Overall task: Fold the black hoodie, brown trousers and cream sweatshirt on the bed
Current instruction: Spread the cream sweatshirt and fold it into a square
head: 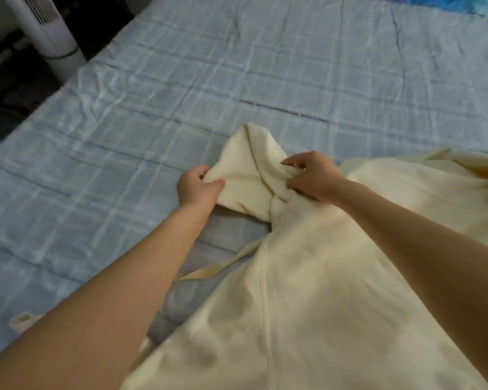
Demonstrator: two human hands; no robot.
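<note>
One rumpled cream sweatshirt (pixel 307 291), hood (pixel 245 175) bunched, on blue checked bed (pixel 152 108).

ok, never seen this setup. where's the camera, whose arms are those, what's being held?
No robot here. One wide-angle camera sits on a person's head, looking forward and down, so the two bare arms are the wearer's own. It is the only view. A cream sweatshirt lies spread on a bed with a pale blue checked sheet. The left hand grips the edge of its hood; the right hand pinches bunched fabric at the neck. A white tower fan stands beside the bed, top left. The task's black hoodie and brown trousers are not in view.
</note>
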